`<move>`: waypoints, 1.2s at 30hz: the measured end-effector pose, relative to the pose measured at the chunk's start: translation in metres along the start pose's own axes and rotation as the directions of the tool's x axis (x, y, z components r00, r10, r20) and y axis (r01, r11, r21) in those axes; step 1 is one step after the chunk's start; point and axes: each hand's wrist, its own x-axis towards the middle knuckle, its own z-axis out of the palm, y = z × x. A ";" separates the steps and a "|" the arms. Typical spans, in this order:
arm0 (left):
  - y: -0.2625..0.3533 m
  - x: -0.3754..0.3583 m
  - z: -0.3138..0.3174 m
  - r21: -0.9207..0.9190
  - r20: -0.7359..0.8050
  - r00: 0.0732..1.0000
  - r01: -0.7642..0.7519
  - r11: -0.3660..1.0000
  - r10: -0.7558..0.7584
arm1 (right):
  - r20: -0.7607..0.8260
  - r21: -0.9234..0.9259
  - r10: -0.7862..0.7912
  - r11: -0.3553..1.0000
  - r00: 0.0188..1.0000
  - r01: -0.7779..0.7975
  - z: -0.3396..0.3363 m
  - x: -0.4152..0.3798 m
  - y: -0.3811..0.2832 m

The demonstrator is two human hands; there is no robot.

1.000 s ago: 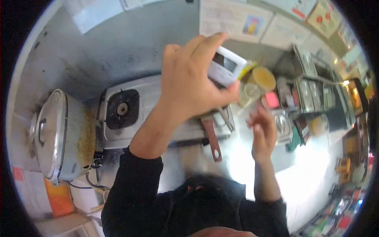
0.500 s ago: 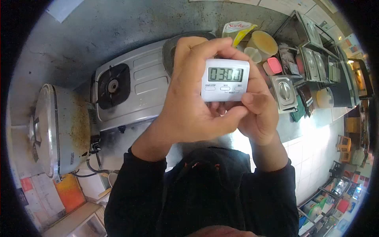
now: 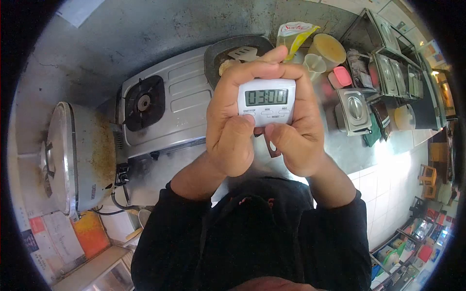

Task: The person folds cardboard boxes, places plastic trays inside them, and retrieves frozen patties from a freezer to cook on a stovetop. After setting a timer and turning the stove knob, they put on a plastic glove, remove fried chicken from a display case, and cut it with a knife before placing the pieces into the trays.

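A white digital kitchen timer [image 3: 267, 100] is held up between both hands, its display reading 03:00. My left hand [image 3: 232, 121] is closed on the timer's left side, with the thumb on the START/STOP button. On the right side my right hand [image 3: 301, 131] grips it, thumb at the lower edge near the buttons. Behind the hands, a dark griddle pan [image 3: 213, 63] sits on the stove, partly hidden. A slotted turner [image 3: 244, 53] lies in it beside a pale piece of food [image 3: 228, 66].
A steel gas stove [image 3: 182, 92] stands left of centre, with a large lidded cooker [image 3: 90, 155] farther left. Right of the pan are a yellow-white bag [image 3: 296, 36], a tub [image 3: 329, 50], a clear jug [image 3: 314, 64], a pink-lidded box [image 3: 340, 77] and a lidded steel container [image 3: 355, 110].
The timer has shifted slightly left and down. My left thumb has moved up onto START/STOP; the right thumb has slid left along the lower edge. More of the pan and turner shows.
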 end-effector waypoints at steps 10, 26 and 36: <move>0.002 -0.003 -0.003 0.083 -0.021 1.000 -0.003 0.997 0.005 | 0.050 0.065 -0.015 0.998 0.999 0.012 0.002 0.000 -0.001; -0.008 -0.009 -0.008 0.110 -0.032 0.999 0.015 0.994 -0.011 | 0.032 0.130 -0.004 0.992 0.999 0.000 0.000 -0.008 0.010; -0.006 -0.015 0.004 0.047 -0.059 0.997 0.058 0.997 -0.055 | 0.059 0.086 -0.042 0.996 0.997 0.037 -0.008 -0.013 0.013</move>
